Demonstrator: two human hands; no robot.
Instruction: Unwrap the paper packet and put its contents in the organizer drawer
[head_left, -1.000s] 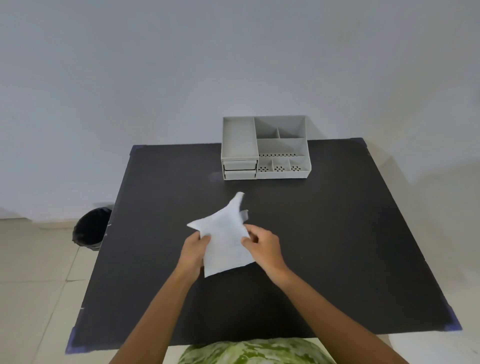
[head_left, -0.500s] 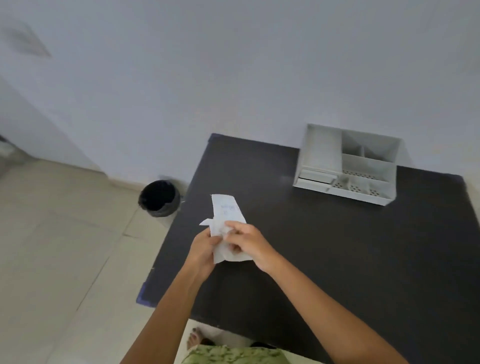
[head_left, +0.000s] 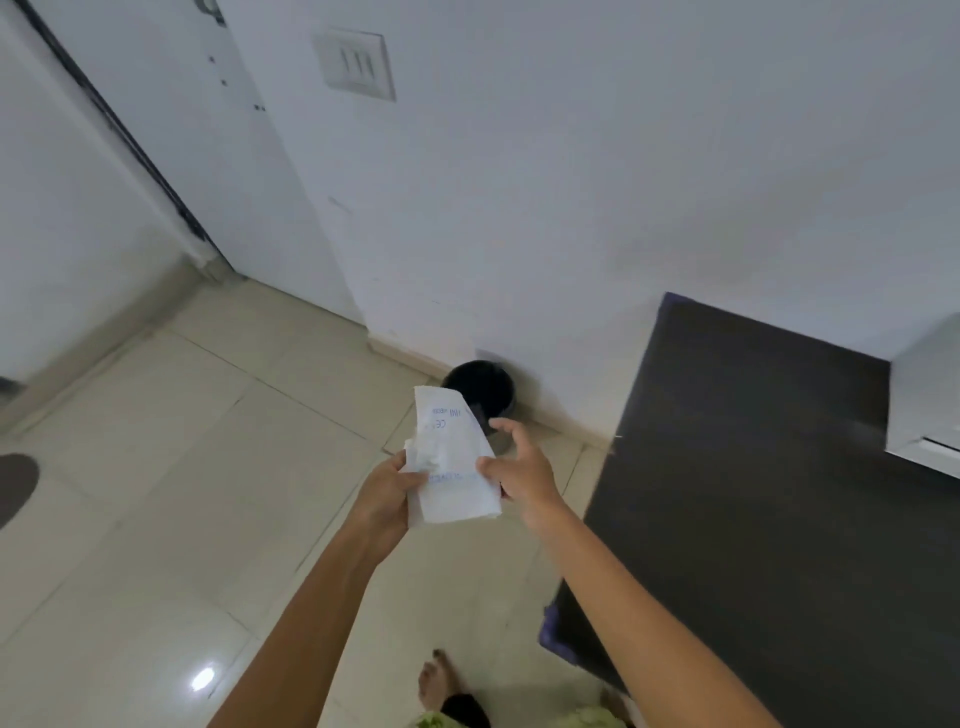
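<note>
Paper packet (head_left: 451, 462), thin, light and crumple-soft, is held over the floor near the black bin (head_left: 480, 387). Left hand (head_left: 387, 488) pinches its lower edge; right hand (head_left: 519, 467) is open-fingered, thumb touching it. Best gripped by loose flaps.

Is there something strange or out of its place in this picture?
Yes. The paper wrapper is held over the floor beside the table, in line with the black bin, not near the organizer. The left hand grips it; the right hand is open beside it. No contents are visible.
</note>
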